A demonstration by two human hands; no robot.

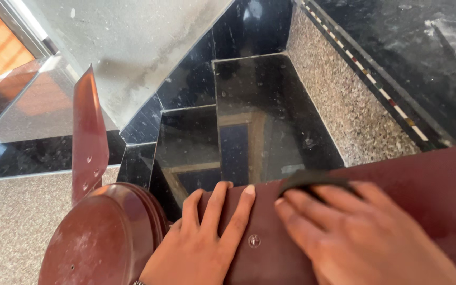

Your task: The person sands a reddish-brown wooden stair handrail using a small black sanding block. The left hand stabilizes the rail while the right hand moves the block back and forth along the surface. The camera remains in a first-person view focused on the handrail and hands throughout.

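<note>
A dark maroon painted handrail (428, 184) runs across the lower right of the head view. My left hand (201, 243) lies flat on it, fingers spread over its edge beside a round screw head (254, 241). My right hand (354, 232) presses a dark piece of abrasive sheet or cloth (312, 178) against the rail's top edge, fingers over it.
A round maroon post cap (101, 237) sits at lower left, with a flat maroon bar (88, 132) with holes rising behind it. Below are glossy black stair steps (259, 105), speckled granite skirting (344, 100) and a pale wall (133, 42).
</note>
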